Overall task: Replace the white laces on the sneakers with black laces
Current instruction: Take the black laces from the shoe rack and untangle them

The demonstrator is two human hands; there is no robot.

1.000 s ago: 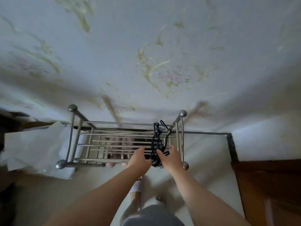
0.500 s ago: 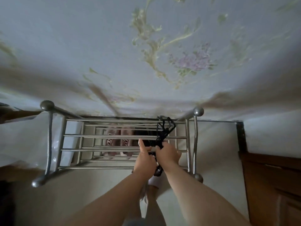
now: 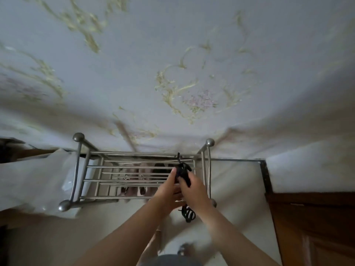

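So both hands, left (image 3: 167, 191) and right (image 3: 193, 191), are gripping the tangled bundle of black laces (image 3: 182, 172) together at lower centre of the frame, right above the silver metal-bar shoe rack (image 3: 123, 167).

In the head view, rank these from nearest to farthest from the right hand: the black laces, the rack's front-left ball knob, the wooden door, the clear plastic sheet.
1. black laces: gripped in the right hand.
2. wooden door: lower right.
3. front-left ball knob: the rack's near left corner.
4. clear plastic sheet: far left, beyond that knob.
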